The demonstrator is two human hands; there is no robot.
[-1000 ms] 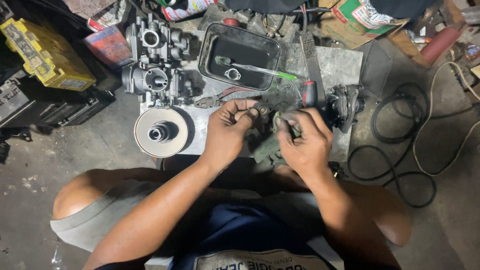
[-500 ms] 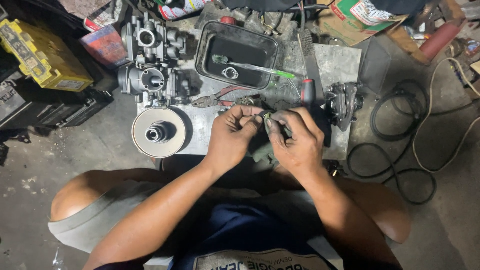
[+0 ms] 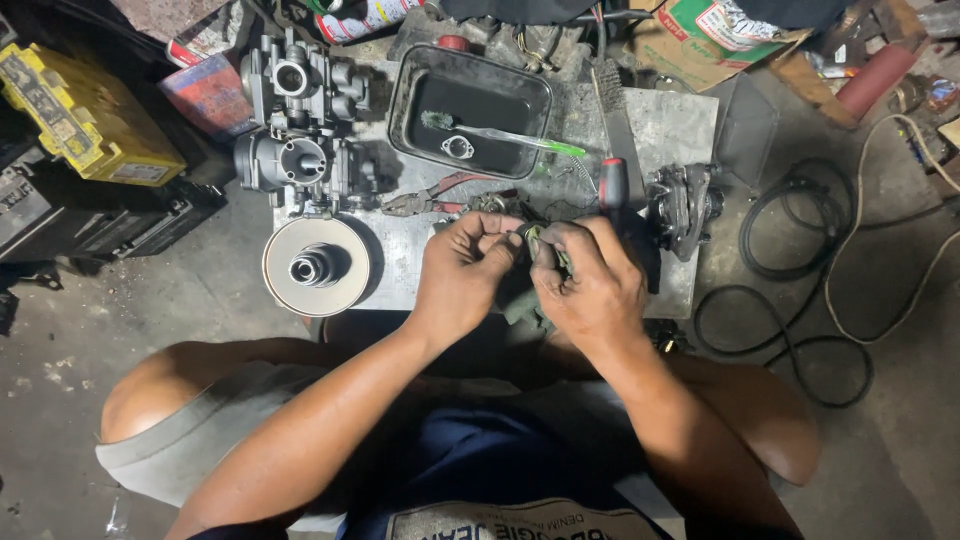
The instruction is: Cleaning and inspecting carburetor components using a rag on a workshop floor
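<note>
Free room: bare metal plate (image 3: 660, 125) right of the black tray (image 3: 470, 120); open concrete floor (image 3: 150, 330) at left. Obstructions: carburetor bodies (image 3: 295, 125) and round pulley (image 3: 317, 266) left of the hands, screwdriver (image 3: 612, 180) and metal part (image 3: 682, 205) at right, hose loops (image 3: 800, 290) beyond.

Floor (image 3: 120, 330): bare concrete, stained and dusty, dimly lit. Surface (image 3: 670, 125): grey metal sheet at upper centre of the frame. Black cables (image 3: 800, 310) coil at right. Yellow box (image 3: 90, 120) at upper left.

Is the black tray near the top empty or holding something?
Holding something: the black tray contains a green-handled brush and a small metal ring.
</note>
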